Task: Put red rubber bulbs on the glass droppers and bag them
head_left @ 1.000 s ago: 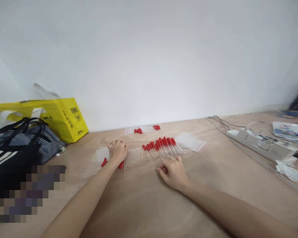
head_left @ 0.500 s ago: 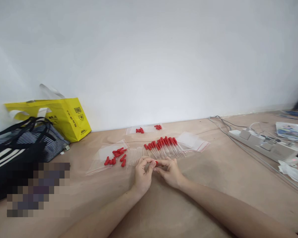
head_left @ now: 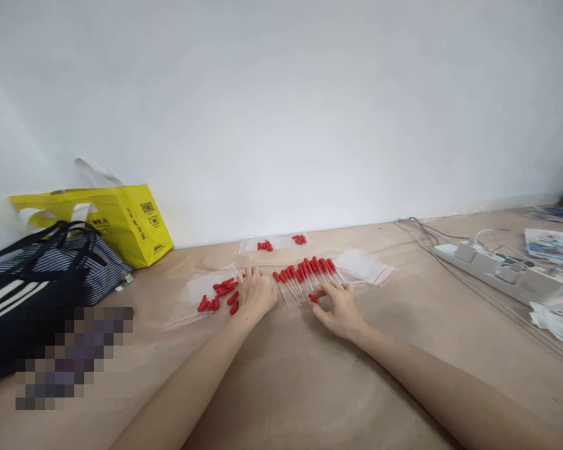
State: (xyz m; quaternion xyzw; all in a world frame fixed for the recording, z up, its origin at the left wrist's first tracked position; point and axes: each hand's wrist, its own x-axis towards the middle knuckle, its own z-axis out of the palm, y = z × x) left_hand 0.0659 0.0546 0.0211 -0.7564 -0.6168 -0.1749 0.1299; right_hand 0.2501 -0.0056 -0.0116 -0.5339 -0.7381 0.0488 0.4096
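Between the thumb and forefinger of my right hand [head_left: 340, 311] is a small red rubber bulb [head_left: 313, 298]. My left hand [head_left: 259, 292] reaches down over the clear glass tubes, covering most of them; its fingers are bent and slightly apart, with the tips hidden. Right of it lies a slanted row of droppers [head_left: 309, 270], clear tubes capped with red bulbs. Loose red bulbs [head_left: 224, 287] lie to the left on a clear zip bag [head_left: 187, 306]. Another clear bag [head_left: 366, 267] lies behind the droppers' right end.
Near the wall rests a flat bag with tubes and red bulbs [head_left: 264, 246]. At left are a yellow bag [head_left: 122, 225] and a black and striped bag [head_left: 37, 281]. A white power strip [head_left: 497, 275] with cables and a crumpled tissue [head_left: 554, 323] are at right.
My hands have come apart from their meeting point. The left has moved left and forward onto the glass tubes; the right has shifted slightly right, keeping the red bulb.
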